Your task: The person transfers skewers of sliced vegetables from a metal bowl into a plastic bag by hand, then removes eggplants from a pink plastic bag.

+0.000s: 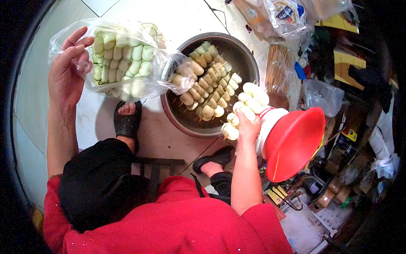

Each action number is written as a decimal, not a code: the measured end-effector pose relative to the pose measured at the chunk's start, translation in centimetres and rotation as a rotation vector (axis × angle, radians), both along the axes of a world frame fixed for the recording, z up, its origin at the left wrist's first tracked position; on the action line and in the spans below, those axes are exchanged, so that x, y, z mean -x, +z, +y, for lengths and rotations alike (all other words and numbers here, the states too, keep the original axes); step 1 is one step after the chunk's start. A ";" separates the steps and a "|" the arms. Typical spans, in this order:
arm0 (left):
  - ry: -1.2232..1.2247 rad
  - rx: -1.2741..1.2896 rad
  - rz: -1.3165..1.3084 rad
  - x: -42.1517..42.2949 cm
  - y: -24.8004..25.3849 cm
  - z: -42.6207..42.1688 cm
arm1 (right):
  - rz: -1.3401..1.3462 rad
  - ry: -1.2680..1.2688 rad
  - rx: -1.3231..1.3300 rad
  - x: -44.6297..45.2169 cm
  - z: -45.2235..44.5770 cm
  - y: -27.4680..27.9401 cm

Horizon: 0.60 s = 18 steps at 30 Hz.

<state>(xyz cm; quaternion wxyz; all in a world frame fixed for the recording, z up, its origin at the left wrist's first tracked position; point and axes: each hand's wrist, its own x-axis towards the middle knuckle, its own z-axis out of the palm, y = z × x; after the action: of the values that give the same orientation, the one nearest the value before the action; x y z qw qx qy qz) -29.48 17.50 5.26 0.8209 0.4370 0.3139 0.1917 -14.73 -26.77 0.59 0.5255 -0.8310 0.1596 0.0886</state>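
My left hand [67,70] grips the edge of a clear plastic bag [158,82], its fingers partly bent at the bag's left side. Rows of skewers with pale green oval pieces [120,59] fill the bag. My right hand [248,127] is closed around several skewers of whitish oval pieces [252,99], just right of a round metal basin [250,55]. More skewers of pale pieces [207,84] lie inside the basin. The bag's loose mouth hangs over the basin's left rim. I cannot make out the skewer ends inside my right hand.
A red bowl-shaped thing [294,144] with a white part stands beside my right hand. A bundle of thin sticks [277,70] lies right of the basin. Plastic bags [287,17] and clutter line the right side. My sandalled feet [127,122] are near the basin on the tiled floor.
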 end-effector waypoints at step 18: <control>-0.102 -0.444 0.269 4.5 1.1 1.7 | -0.011 0.201 0.385 0.5 2.2 -0.5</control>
<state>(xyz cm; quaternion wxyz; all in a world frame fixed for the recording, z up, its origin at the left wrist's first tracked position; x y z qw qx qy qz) -34.02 19.18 6.35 0.6643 0.6431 0.3483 0.1545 -15.27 -24.59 0.04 0.3465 -0.9282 0.0870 0.1040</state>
